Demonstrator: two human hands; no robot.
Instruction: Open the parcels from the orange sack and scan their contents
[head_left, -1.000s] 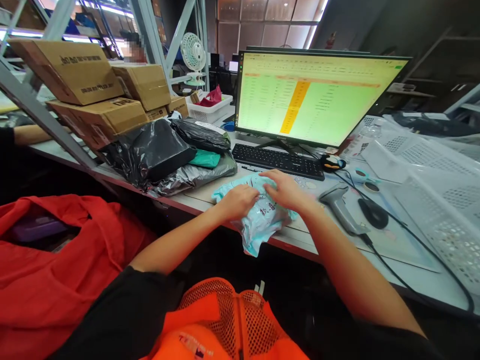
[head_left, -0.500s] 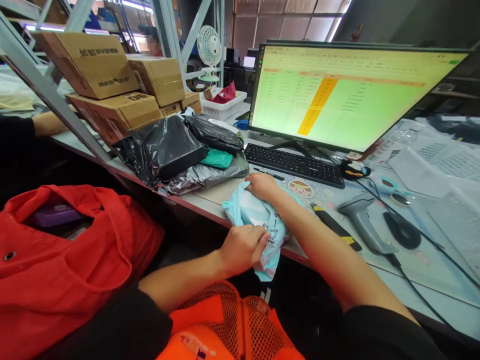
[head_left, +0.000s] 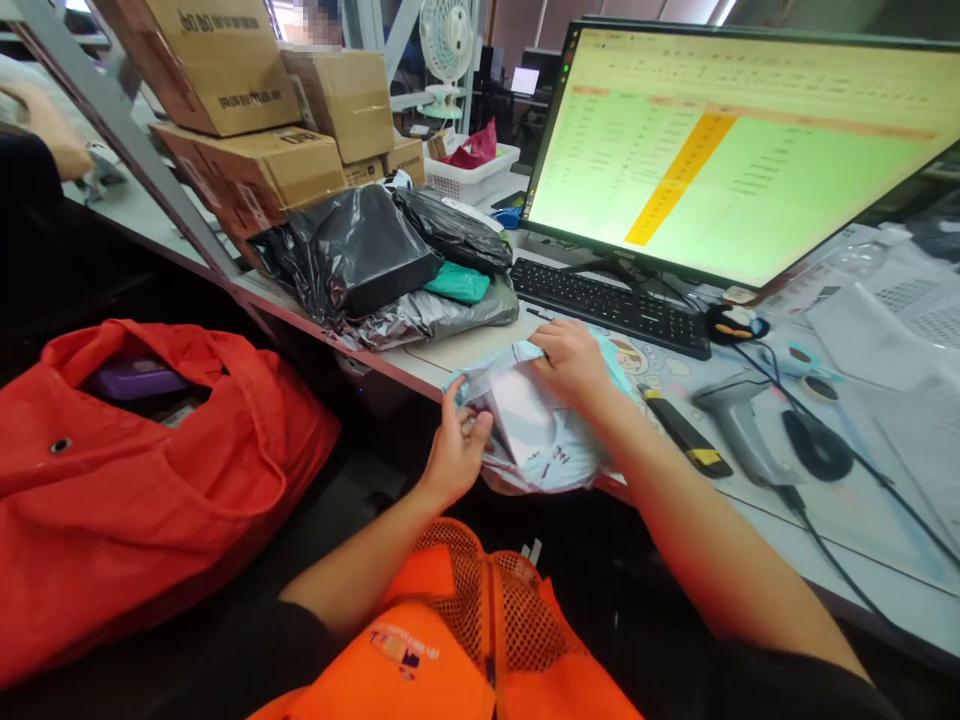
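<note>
The pale blue plastic bag [head_left: 536, 420] now lies flatter, overhanging the near edge of the desk [head_left: 465, 340]. The right hand [head_left: 574, 362] presses on it, open; the left hand [head_left: 457, 450] has released its bunched grip, half-open against the bag's left edge.

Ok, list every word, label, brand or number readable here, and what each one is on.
Nothing can be read with certainty.
Cardboard carton: dark print, upside down, too blurred to read.
Monitor spreadsheet: cell text too small to read.
Pale blue plastic mailer: dark characters, too creased and small to read.
Orange mesh vest: printed logo, too blurred to read.
</note>
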